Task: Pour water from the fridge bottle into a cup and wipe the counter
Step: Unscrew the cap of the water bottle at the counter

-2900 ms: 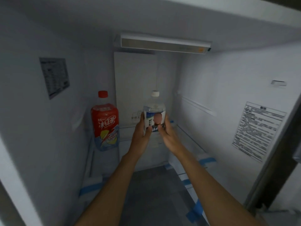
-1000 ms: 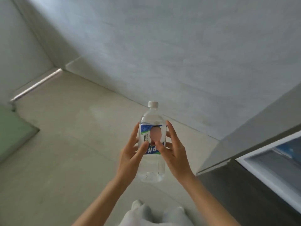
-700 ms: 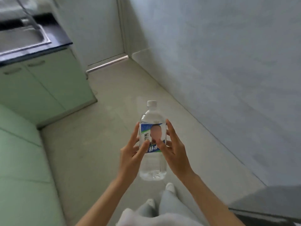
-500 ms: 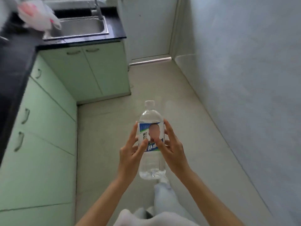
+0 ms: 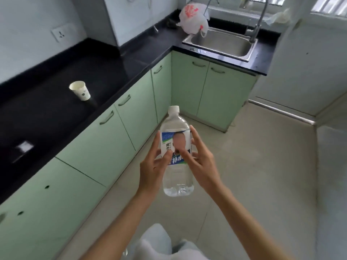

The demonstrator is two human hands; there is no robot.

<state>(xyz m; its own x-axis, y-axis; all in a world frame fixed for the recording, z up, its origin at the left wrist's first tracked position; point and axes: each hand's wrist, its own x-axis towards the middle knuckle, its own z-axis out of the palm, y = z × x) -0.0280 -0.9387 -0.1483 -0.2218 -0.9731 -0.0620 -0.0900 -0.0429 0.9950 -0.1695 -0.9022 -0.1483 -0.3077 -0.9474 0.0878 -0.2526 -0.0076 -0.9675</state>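
I see bright, even daylight entering from the barred window (image 5: 326, 5) at one o'clock; the glossy black stone counter (image 5: 56, 102) shows soft glare, and the edges bow and blur slightly.

A clear plastic bottle (image 5: 177, 152) with a white cap and a blue-and-white label stands nearly upright in the air over the floor, held between both hands. It is capped and holds clear water. A white paper cup (image 5: 80, 90) stands on the black counter (image 5: 56, 113), open end up, empty side showing, near the counter's front edge and well apart from the bottle. The counter runs in an L to a corner.
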